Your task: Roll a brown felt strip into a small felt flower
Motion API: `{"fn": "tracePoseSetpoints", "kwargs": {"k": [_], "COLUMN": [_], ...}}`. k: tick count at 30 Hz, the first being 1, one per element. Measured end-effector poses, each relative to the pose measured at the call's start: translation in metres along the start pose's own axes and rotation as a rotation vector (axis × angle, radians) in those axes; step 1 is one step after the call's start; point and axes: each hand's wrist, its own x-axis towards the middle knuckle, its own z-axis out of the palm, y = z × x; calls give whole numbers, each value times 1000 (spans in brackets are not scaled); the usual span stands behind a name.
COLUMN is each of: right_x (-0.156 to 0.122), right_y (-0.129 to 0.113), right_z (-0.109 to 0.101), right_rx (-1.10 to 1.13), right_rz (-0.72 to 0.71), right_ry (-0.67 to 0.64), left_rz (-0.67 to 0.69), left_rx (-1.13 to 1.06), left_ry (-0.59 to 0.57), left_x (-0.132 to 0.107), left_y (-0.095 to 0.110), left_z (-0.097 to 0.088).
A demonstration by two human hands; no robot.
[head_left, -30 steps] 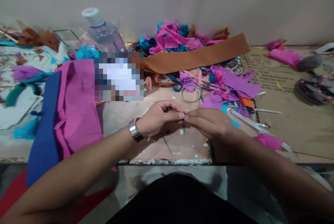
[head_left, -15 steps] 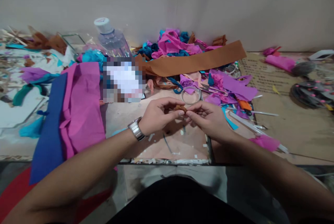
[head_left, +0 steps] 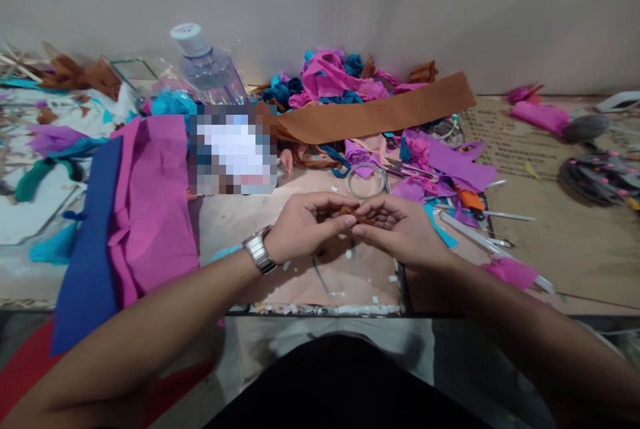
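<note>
My left hand (head_left: 305, 223), with a metal watch on its wrist, and my right hand (head_left: 395, 229) meet fingertip to fingertip above the middle of the worktable (head_left: 240, 215). Between their pinched fingers is a small piece of brown crepe paper (head_left: 356, 215), mostly hidden by the fingers. Both hands are closed on it. A clear tape ring (head_left: 367, 180) lies just beyond the hands.
A long brown paper strip (head_left: 375, 115) lies behind a heap of pink, purple and teal paper scraps (head_left: 335, 79). Folded magenta paper (head_left: 153, 195) and blue paper (head_left: 90, 242) lie at left, a water bottle (head_left: 205, 69) behind them. Scissors (head_left: 407, 167) and white sticks (head_left: 480, 235) lie at right.
My fingers have worked the small brown paper piece, which now shows between them; a second ago only pinched fingertips showed. Both hands stay over the same spot.
</note>
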Motion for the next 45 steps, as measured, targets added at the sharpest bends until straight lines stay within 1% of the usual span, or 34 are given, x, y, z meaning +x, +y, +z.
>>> {"fn": "tracePoseSetpoints", "kwargs": {"k": [2, 4, 6, 8, 10, 12, 15, 19, 22, 26, 31, 33, 35, 37, 40, 43, 45], "right_x": [0, 0, 1, 2, 2, 2, 0, -1, 0, 0, -2, -2, -2, -1, 1, 3, 3], "right_y": [1, 2, 3, 4, 3, 1, -5, -8, -6, -10, -17, -15, -11, -7, -3, -5, -5], "right_z": [-1, -3, -6, -11, -16, -21, -25, -27, -30, -33, -33, -33, -32, -31, -26, -20, -16], "right_rx": [-52, -182, -381, -571, -723, -838, -951, -1055, -1064, -1084, -1150, -1186, -1187, -1135, -957, -784, -725], "right_rz": [-50, -138, -292, -496, -686, -821, -957, -1038, -1069, -1085, -1113, -1080, -1026, -957, -813, -624, -534], "right_ry": [24, 64, 104, 114, 74, 17, -35, -66, -120, -182, -153, -140, -113, -68, 2, 24, 27], "left_rz": [0, -1, -18, -46, -88, -155, -259, -335, -383, -429, -454, -468, -453, -367, -142, 58, 140], "left_rx": [-7, -13, -32, -64, -116, -192, -287, -350, -431, -433, -462, -457, -432, -366, -143, 87, 205], "left_ry": [-13, -10, -12, -16, -38, -83, -139, -174, -220, -262, -266, -257, -251, -249, -232, -153, -114], "left_x": [0, 1, 2, 2, 3, 4, 4, 3, 2, 2, 3, 3, 3, 2, 0, -3, -4], "left_y": [0, 1, 1, 1, 1, 2, 3, 7, 8, 5, -1, -2, -2, -2, -3, -5, -4], "left_z": [0, -1, -1, -2, -2, -2, -1, 1, 2, 2, 1, 1, 1, 1, 1, 1, -1]}}
